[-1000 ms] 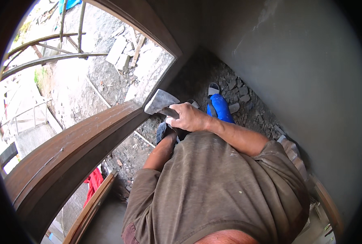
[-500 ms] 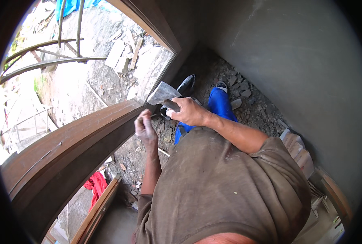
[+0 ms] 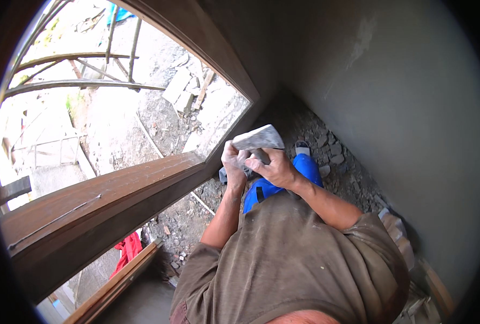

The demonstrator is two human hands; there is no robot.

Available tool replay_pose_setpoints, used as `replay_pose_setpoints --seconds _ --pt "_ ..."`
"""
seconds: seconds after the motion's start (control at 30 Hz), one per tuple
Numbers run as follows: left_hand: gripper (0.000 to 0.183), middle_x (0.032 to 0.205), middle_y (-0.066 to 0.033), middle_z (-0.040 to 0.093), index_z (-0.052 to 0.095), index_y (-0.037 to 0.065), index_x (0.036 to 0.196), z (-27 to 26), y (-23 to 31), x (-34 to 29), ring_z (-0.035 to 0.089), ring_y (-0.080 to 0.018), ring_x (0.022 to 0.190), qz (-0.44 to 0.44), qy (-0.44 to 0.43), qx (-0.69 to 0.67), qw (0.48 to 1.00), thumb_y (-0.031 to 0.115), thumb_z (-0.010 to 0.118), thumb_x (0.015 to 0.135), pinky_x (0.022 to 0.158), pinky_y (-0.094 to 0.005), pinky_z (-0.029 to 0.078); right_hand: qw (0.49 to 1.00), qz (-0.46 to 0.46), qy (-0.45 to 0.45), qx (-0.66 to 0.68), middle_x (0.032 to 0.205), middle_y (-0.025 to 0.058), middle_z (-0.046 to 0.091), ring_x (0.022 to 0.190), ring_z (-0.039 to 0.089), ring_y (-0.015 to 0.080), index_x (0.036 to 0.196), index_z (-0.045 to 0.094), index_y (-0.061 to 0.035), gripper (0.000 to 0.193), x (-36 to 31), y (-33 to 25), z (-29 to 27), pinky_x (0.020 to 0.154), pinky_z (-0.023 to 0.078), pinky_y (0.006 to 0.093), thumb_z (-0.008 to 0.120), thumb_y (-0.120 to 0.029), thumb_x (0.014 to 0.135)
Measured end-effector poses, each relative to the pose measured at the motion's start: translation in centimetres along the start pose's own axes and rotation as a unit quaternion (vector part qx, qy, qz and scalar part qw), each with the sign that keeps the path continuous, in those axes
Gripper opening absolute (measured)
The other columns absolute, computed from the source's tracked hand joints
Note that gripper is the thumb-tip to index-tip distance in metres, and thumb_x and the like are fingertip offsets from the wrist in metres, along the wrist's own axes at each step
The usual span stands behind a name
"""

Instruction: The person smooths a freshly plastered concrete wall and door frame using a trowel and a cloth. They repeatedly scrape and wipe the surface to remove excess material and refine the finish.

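My right hand (image 3: 278, 169) is wrapped round the dark handle of a trowel (image 3: 259, 139). The trowel's flat, grey-smeared blade is held up in front of my body, beside the corner of the window frame. At the blade's left end, my left hand (image 3: 233, 163) has its fingers curled against the metal; part of them is hidden behind it. The two hands are close together, almost touching. Pale dust or mortar coats the fingers of both.
On my left runs a brown window frame (image 3: 116, 178) with a thin rod (image 3: 56, 222) on its sill. A grey plastered wall (image 3: 412, 119) rises on the right. Rubble (image 3: 331, 146) covers the floor by my feet. Red cloth (image 3: 127, 252) and wooden boards (image 3: 118, 281) are at lower left.
My left hand has come up and right to the trowel blade. The trowel has turned so its blade points left, and the view has shifted.
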State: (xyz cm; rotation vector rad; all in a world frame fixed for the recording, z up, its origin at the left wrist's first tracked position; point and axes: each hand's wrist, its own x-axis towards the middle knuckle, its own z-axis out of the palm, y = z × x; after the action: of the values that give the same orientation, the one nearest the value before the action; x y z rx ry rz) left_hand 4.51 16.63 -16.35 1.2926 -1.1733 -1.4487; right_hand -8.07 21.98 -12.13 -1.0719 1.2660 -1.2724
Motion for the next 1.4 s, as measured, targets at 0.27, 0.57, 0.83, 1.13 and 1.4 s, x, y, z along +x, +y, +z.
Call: replay_pose_setpoints --seconds 0.27,0.57,0.83,1.13,1.4 --pt "0.015 0.072 0.0015 0.057 0.054 0.003 0.081 4.9 3.6 0.9 0.049 -0.0025 0.063 -0.020 0.008 0.066 0.998 0.009 0.066 0.089 0.053 -0.0188 0.041 0.999 0.029 0.013 -0.017 0.066 0.0045 0.061 0.062 0.057 0.0115 0.082 0.066 -0.0019 0.022 4.2 0.6 -6.3 0.058 0.046 0.0298 0.069 -0.024 0.085" --pt "0.014 0.075 -0.0116 0.066 0.061 -0.001 0.086 8.2 2.0 5.9 0.064 -0.0152 0.068 0.190 -0.028 0.227 0.955 0.008 0.071 0.082 0.062 -0.0291 0.051 0.997 0.003 -0.058 0.059 0.067 0.0007 0.059 0.061 0.053 0.0091 0.081 0.065 -0.0009 0.024 9.4 2.2 -11.1 0.056 0.043 0.0265 0.066 -0.024 0.085" --pt "0.022 0.066 -0.0070 0.050 0.049 0.006 0.077 6.7 -2.6 13.3 0.058 -0.0248 0.056 0.469 -0.231 0.435 0.733 0.012 0.070 0.075 0.047 -0.0358 0.045 0.990 -0.080 -0.120 0.010 0.054 -0.0017 0.049 0.044 0.046 0.0059 0.077 0.064 -0.0026 0.026 14.4 11.9 -13.8 0.040 0.034 0.0208 0.064 -0.027 0.084" --pt "0.022 0.065 -0.0042 0.043 0.044 0.009 0.076 5.9 -7.4 19.1 0.055 -0.0205 0.055 0.645 -0.193 0.512 0.534 0.012 0.066 0.072 0.042 -0.0358 0.043 0.972 -0.201 -0.120 0.032 0.057 -0.0026 0.050 0.046 0.045 0.0054 0.081 0.064 -0.0039 0.016 19.7 18.6 -13.3 0.042 0.035 0.0216 0.062 -0.020 0.083" --pt "0.024 0.076 -0.0087 0.061 0.059 0.004 0.088 5.8 -4.2 19.8 0.063 -0.0178 0.061 0.712 0.060 0.398 0.575 0.008 0.078 0.073 0.049 -0.0277 0.048 0.940 -0.334 0.042 0.058 0.067 -0.0021 0.057 0.063 0.054 0.0084 0.080 0.063 -0.0037 0.010 21.9 15.1 -12.4 0.058 0.045 0.0268 0.064 -0.014 0.082"
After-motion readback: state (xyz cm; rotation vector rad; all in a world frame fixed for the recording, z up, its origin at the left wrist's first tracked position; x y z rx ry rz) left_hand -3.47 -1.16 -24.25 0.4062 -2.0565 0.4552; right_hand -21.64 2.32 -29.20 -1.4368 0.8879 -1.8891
